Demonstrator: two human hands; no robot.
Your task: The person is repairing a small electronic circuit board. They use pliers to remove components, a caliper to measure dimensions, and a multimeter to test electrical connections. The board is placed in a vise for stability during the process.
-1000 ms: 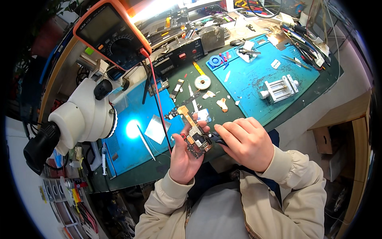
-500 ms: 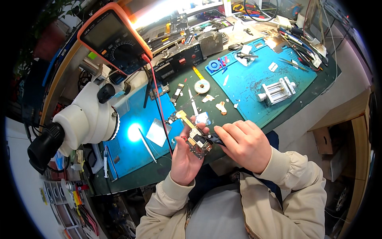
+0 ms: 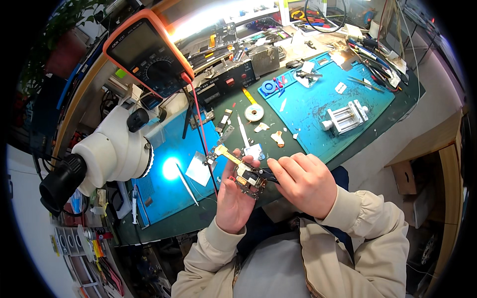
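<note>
My left hand [image 3: 233, 206] holds a phone circuit board [image 3: 243, 173] between thumb and fingers, above the front edge of the bench. The board is long and narrow, with a yellow flex strip and a dark square part near its lower end. My right hand [image 3: 309, 183] is closed round a dark slim tool [image 3: 269, 175], whose tip meets the board's right side. The fingers hide most of this tool, so its exact kind does not show. Beyond the board lies a white pen-shaped tool [image 3: 243, 131] on the dark green mat.
A white microscope [image 3: 117, 149] stands at left, its light falling on a blue mat [image 3: 159, 198] with tweezers [image 3: 189, 190]. An orange multimeter [image 3: 149, 54] rises behind, its leads hanging down. At right, another blue mat [image 3: 303, 119] bears a metal clamp [image 3: 346, 117]. A tape reel [image 3: 254, 112] lies mid-bench.
The whole view has shifted slightly. My left hand still holds the board, now turned a little, and the dark tool in my right hand stays against its right side.
</note>
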